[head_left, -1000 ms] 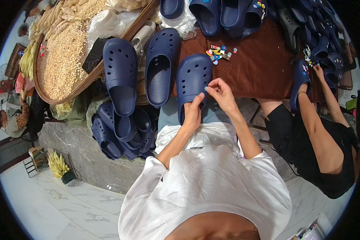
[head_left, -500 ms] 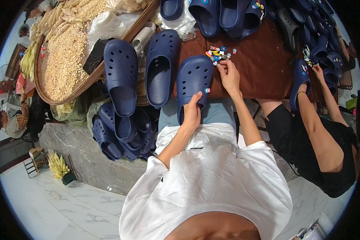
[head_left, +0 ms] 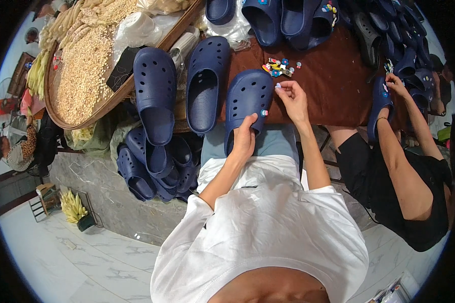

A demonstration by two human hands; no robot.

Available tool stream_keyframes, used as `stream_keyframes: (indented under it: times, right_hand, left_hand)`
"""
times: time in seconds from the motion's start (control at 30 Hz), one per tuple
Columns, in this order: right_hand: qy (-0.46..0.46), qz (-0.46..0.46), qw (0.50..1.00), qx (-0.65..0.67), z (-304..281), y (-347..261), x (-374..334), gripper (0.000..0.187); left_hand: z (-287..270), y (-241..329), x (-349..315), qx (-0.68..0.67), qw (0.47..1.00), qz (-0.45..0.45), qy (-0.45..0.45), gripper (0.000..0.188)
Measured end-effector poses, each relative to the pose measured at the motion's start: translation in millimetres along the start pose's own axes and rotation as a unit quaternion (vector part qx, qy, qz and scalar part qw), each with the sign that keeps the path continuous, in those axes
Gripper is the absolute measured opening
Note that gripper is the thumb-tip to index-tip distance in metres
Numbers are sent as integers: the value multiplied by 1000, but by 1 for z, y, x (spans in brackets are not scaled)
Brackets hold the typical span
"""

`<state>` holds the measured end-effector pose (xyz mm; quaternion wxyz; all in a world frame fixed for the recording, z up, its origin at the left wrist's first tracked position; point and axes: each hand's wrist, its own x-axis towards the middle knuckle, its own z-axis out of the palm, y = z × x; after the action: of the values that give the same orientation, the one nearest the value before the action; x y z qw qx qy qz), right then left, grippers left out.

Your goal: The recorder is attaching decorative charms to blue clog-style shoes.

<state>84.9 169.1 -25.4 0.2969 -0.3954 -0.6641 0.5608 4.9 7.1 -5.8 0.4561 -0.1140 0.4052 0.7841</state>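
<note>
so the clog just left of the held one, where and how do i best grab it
Probably by the heel rim, coming from the wearer's side. This clog lies toe away, its open heel end nearest, giving a rim to pinch. Its flanks look harder to reach, with the held clog and another clog close on either side.

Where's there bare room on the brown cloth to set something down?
The widest bare patch of brown cloth lies between your right hand and the co-worker's clog. It's crowded at the charm pile, along the far row of clogs, and left of the clog in your left hand, where two other clogs lie.
</note>
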Motion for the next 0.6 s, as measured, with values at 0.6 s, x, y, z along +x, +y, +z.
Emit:
stream_keyframes:
  times: [0.6]
  right_hand:
    - [-95, -48, 994, 15, 14, -37, -45, 20]
  left_hand:
    - [-4, 4, -19, 75, 997, -2, -37, 41]
